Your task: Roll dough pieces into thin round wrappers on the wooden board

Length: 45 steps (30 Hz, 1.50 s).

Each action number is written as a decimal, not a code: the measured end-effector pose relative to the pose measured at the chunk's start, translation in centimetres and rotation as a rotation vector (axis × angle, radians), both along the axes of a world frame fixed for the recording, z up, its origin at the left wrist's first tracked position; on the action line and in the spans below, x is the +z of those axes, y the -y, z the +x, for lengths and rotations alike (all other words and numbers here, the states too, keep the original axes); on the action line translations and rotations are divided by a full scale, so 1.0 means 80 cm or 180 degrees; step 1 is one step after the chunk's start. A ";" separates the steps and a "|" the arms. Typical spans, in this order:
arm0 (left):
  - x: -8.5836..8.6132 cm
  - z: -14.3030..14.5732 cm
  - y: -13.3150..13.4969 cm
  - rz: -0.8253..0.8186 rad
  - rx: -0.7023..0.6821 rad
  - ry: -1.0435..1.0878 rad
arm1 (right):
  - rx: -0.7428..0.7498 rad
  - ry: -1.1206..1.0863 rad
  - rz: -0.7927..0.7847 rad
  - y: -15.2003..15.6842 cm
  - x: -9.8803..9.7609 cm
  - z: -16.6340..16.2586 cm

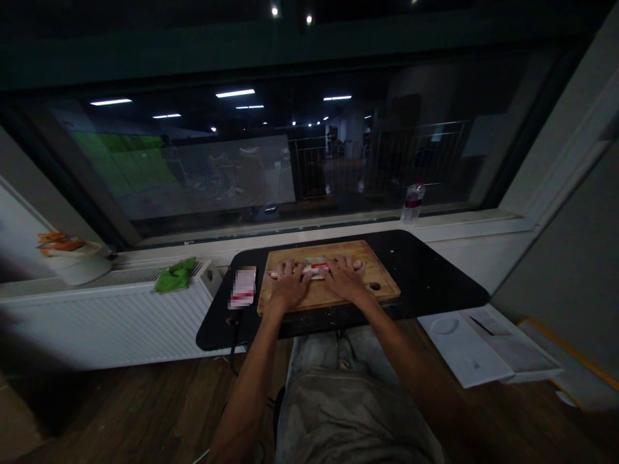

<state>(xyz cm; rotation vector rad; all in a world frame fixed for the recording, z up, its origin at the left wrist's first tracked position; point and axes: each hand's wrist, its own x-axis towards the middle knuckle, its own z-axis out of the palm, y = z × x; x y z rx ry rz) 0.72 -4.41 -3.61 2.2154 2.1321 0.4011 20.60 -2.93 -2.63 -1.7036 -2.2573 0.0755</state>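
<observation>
A wooden cutting board (333,299) lies on the black table. Across it lies a pale rod, apparently a rolling pin (319,267), with a red-and-white label at its middle. My left hand (290,283) rests on its left part, palm down with the fingers spread. On the right part lies my right hand (345,277), also palm down, its fingers stretched forward over the rod. Both thumbs point inward near the label. Something pale shows just beyond the rod between my hands; I cannot make out what it is.
A blurred-out pink-and-white item (243,287) lies on the black table (425,277) left of the board. A plastic bottle (413,201) stands on the windowsill. A green cloth (175,275) drapes over the radiator (140,328), near a white pot (77,263). An open white box (488,345) sits lower right.
</observation>
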 end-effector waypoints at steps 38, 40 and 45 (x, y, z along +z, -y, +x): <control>0.008 -0.009 -0.074 0.0092 0.0201 -0.0040 | -0.0105 -0.0079 -0.0093 -0.088 -0.006 -0.004; 0.006 -0.009 -0.071 0.0132 0.0209 -0.0083 | -0.0100 -0.0045 -0.0013 -0.082 -0.009 -0.003; 0.000 -0.008 -0.064 0.0200 0.0184 -0.0206 | -0.0096 0.0104 0.0114 -0.069 -0.013 0.000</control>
